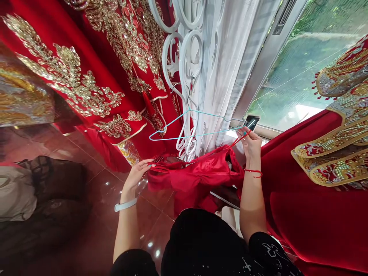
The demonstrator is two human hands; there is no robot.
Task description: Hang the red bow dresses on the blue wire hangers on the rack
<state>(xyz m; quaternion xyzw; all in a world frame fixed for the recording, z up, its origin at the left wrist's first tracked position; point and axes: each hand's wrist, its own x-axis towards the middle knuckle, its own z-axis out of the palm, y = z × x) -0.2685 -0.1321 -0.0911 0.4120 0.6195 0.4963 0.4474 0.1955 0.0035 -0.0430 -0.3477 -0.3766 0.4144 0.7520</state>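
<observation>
A red satin dress [198, 172] stretches between my hands. With the fingers of my left hand [138, 174] I grip its upper edge at the left. My right hand [250, 142] pinches a thin red strap [238, 141] of the dress by the right end of a light blue wire hanger [198, 135]. That hanger hooks onto a white scrolled metal rack [184, 90], and its left end carries no strap. A black tag [252, 123] sits just above my right fingertips; whether it is attached to the hanger or the dress I cannot tell.
Red garments with gold embroidery [86, 82] hang at the left, and beaded red ones [330, 161] at the right. Behind the rack are a white curtain [232, 50] and a window [287, 76]. Dark and beige fabric [48, 191] lies at lower left on the tiled floor [106, 195].
</observation>
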